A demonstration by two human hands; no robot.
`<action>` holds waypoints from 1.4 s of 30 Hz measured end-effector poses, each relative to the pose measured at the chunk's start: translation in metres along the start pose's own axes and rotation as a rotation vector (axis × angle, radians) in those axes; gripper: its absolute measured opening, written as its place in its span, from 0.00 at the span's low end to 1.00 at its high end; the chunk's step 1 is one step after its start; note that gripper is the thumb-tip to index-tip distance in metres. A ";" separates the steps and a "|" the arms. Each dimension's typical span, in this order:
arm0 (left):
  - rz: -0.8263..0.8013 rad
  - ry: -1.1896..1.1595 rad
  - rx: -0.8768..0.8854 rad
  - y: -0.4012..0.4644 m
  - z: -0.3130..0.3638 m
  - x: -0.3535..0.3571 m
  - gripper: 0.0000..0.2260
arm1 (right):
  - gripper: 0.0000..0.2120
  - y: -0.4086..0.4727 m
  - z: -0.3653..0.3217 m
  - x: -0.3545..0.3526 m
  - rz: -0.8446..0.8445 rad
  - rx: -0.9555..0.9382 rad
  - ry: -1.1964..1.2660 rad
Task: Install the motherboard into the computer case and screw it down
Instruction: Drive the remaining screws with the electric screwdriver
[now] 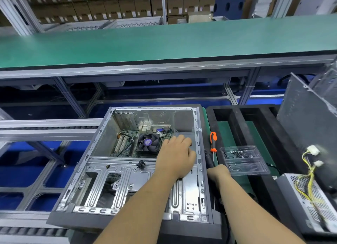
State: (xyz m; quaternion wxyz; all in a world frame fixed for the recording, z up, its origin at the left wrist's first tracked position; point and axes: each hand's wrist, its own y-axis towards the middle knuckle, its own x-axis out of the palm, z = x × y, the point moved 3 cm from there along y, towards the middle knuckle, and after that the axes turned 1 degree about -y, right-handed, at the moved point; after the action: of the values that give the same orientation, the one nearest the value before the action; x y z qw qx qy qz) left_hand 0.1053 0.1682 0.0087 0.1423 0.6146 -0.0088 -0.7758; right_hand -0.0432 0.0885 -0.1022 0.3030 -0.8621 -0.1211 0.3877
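Observation:
The open metal computer case (102,148) lies on its side in front of me. The green motherboard (125,143) with its black fan (148,143) lies inside, at the far half. My left hand (176,156) reaches into the case just right of the fan, fingers curled downward; what they touch is hidden. My right hand (218,171) is outside the case's right wall and grips the black handle of an electric screwdriver (209,161). A clear plastic tray (242,159) holding several dark screws lies right of that hand.
An orange-handled screwdriver (213,141) lies between case and tray. A black foam frame (237,116) sits on the green mat. A power supply (310,198) with yellow cables and a grey side panel (300,119) stand at right. The conveyor rail (45,127) runs left.

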 end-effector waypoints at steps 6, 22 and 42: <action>0.019 -0.012 -0.002 0.000 -0.001 0.000 0.11 | 0.13 -0.004 -0.005 -0.005 0.095 -0.003 -0.120; -0.018 -0.040 -0.022 0.001 0.002 -0.002 0.12 | 0.04 -0.049 0.000 -0.057 -0.009 -0.221 0.467; 0.289 -1.736 -0.603 -0.115 -0.018 -0.101 0.04 | 0.04 -0.309 -0.003 0.037 -0.210 -0.515 0.539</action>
State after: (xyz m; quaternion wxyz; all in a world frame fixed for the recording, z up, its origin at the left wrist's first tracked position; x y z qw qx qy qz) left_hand 0.1192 0.3050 0.0781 0.3347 -0.2513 0.0135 -0.9081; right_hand -0.0082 0.3474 0.0676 0.1355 -0.9638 -0.2183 0.0707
